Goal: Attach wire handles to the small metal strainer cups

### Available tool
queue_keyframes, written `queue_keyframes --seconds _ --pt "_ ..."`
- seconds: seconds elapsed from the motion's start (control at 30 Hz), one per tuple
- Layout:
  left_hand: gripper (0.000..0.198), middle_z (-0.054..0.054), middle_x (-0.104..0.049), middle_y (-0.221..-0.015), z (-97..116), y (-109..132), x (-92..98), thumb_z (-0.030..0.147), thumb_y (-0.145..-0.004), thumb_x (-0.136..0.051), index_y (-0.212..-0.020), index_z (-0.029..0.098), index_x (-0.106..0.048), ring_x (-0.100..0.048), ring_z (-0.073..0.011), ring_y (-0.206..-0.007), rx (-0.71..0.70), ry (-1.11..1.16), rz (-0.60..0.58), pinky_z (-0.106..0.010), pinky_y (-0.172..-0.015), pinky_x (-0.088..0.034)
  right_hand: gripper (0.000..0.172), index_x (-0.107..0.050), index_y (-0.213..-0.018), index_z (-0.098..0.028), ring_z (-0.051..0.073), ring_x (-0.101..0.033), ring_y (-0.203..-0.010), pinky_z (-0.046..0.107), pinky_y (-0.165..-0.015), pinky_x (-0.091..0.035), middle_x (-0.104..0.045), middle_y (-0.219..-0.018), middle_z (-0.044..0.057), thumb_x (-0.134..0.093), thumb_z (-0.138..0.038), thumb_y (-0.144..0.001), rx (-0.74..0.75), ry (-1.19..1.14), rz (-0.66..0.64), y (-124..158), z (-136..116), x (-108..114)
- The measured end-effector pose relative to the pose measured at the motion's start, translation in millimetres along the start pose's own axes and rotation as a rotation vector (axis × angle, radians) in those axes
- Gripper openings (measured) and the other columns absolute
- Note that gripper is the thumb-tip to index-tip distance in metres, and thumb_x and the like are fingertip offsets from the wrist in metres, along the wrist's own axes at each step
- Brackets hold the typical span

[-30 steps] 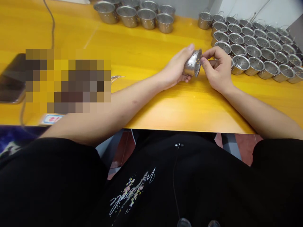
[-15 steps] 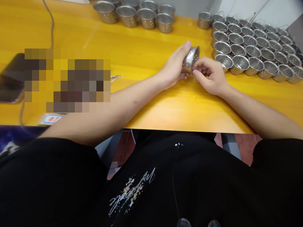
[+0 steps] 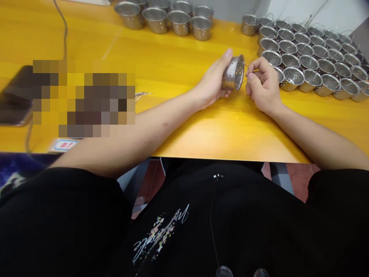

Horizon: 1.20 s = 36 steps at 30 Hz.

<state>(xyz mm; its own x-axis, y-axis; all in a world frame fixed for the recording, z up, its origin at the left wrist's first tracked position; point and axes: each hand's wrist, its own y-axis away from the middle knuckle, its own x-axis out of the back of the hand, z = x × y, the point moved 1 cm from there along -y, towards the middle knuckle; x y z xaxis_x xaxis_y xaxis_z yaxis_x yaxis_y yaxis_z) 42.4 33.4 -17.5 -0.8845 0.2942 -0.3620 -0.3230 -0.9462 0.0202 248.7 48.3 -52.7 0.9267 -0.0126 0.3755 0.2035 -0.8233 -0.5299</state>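
Observation:
My left hand [image 3: 213, 81] grips a small perforated steel cup [image 3: 234, 72] tipped on its side, its mouth turned to the right. My right hand [image 3: 263, 86] is closed in a pinch just right of the cup's rim, on a thin wire handle [image 3: 246, 74] that curves from the rim. Both hands hover low over the yellow table [image 3: 178, 65], wrists resting on it.
Rows of several finished cups with wire handles [image 3: 311, 61] fill the right back of the table. A smaller group of cups [image 3: 170, 17] stands at the back centre. A dark phone [image 3: 15, 96] and a cable [image 3: 62, 27] lie left. Loose wires [image 3: 142, 94] lie by my left forearm.
My right hand dropped below the cup, then rose again to its rim and now pinches the wire. My left hand tilted the cup slightly and stayed in place.

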Motion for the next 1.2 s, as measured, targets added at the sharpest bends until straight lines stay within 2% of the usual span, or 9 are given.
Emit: queue_keyframes --seconds 0.17,0.3,0.47,0.67,0.77,0.93,1.07,1.2 --pt "0.055 0.0 -0.077 -0.079 0.8 0.1 2.6 0.062 -0.132 -0.061 -0.091 0.028 -0.075 -0.059 -0.0141 -0.056 0.06 0.056 -0.002 -0.032 -0.052 -0.045 0.068 -0.067 -0.114 -0.037 0.022 -0.057 -0.054 0.045 -0.058 -0.049 -0.065 -0.064 -0.004 -0.079 -0.103 -0.103 -0.015 0.004 -0.037 6.0 -12.7 -2.7" --pt "0.054 0.001 -0.075 -0.077 3.4 3.8 0.2 0.056 -0.135 -0.053 -0.096 0.027 -0.075 -0.058 -0.0148 -0.059 0.083 0.069 -0.032 -0.032 -0.054 -0.044 0.063 -0.068 -0.114 -0.037 0.023 -0.061 -0.058 0.045 -0.059 -0.051 -0.065 -0.066 -0.003 -0.079 -0.099 -0.106 -0.033 0.002 -0.034 6.4 -17.0 -2.5" --pt "0.047 0.0 -0.074 -0.076 5.7 6.7 -1.5 0.058 -0.128 -0.071 -0.093 0.028 -0.072 -0.062 -0.016 -0.058 0.057 0.012 -0.039 -0.032 -0.053 -0.045 0.063 -0.071 -0.111 -0.036 0.022 -0.063 -0.059 0.045 -0.061 -0.056 -0.069 -0.067 -0.001 -0.083 -0.098 -0.105 -0.044 -0.018 -0.044 5.5 -17.8 -1.5" --pt "0.058 -0.001 -0.068 -0.074 3.7 4.5 0.5 0.063 -0.132 -0.062 -0.088 0.025 -0.07 -0.055 -0.0141 -0.055 0.033 0.022 -0.074 -0.027 -0.049 -0.041 0.066 -0.073 -0.108 -0.036 0.022 -0.066 -0.06 0.045 -0.062 -0.059 -0.071 -0.068 0.0 -0.082 -0.101 -0.103 -0.043 -0.039 -0.055 5.9 -18.4 -1.9" --pt "0.065 -0.001 -0.066 -0.073 1.3 3.0 0.1 0.07 -0.131 -0.061 -0.086 0.024 -0.069 -0.054 -0.0138 -0.054 0.005 0.005 -0.049 -0.027 -0.048 -0.039 0.069 -0.072 -0.103 -0.036 0.022 -0.066 -0.061 0.046 -0.061 -0.059 -0.069 -0.068 0.001 -0.081 -0.104 -0.102 -0.048 -0.047 -0.056 5.5 -15.6 -2.2" --pt "0.072 0.0 -0.058 -0.07 1.4 4.8 -6.4 0.069 -0.136 -0.051 -0.083 0.022 -0.062 -0.047 -0.0105 -0.051 -0.02 -0.015 -0.041 -0.025 -0.048 -0.032 0.073 -0.064 -0.09 -0.035 0.025 -0.065 -0.066 0.047 -0.063 -0.059 -0.066 -0.066 0.003 -0.079 -0.105 -0.102 -0.082 -0.07 -0.074 5.1 -12.7 -2.6" --pt "0.073 0.001 -0.057 -0.073 -1.1 3.7 -6.2 0.071 -0.137 -0.044 -0.086 0.022 -0.061 -0.049 -0.0098 -0.053 -0.019 -0.057 -0.065 -0.025 -0.05 -0.031 0.082 -0.061 -0.079 -0.034 0.023 -0.057 -0.062 0.047 -0.062 -0.055 -0.06 -0.061 0.002 -0.073 -0.113 -0.098 -0.109 -0.07 -0.095 5.2 -16.0 -2.6" --pt "0.061 0.0 -0.065 -0.078 -9.2 -1.8 1.9 0.065 -0.135 -0.055 -0.092 0.024 -0.065 -0.055 -0.0114 -0.057 -0.056 -0.086 -0.092 -0.027 -0.049 -0.033 0.091 -0.057 -0.072 -0.032 0.02 -0.051 -0.054 0.045 -0.055 -0.048 -0.055 -0.056 0.002 -0.066 -0.12 -0.094 -0.128 -0.112 -0.139 3.5 -15.7 -1.8"
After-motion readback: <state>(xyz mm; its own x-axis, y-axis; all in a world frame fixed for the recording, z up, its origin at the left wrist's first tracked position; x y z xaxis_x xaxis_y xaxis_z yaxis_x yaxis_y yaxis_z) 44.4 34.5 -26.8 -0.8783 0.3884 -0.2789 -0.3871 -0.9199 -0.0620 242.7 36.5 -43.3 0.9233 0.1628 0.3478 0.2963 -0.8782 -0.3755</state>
